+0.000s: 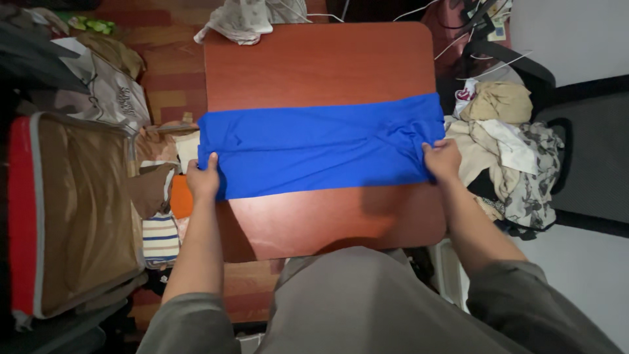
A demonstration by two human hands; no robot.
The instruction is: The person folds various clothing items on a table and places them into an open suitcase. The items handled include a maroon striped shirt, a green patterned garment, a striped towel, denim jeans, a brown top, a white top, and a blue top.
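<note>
A bright blue cloth (314,147) lies folded in a wide band across a reddish-brown wooden table (321,62). My left hand (203,177) grips the cloth's near left corner at the table's left edge. My right hand (442,159) pinches the near right corner, where the fabric bunches into creases. Both arms reach out from grey sleeves over the table's near edge.
An open red suitcase (65,210) with a tan lining lies on the floor at left. Folded clothes (160,216) sit between it and the table. A heap of pale garments (504,144) rests at right. A light cloth (246,19) hangs over the table's far edge.
</note>
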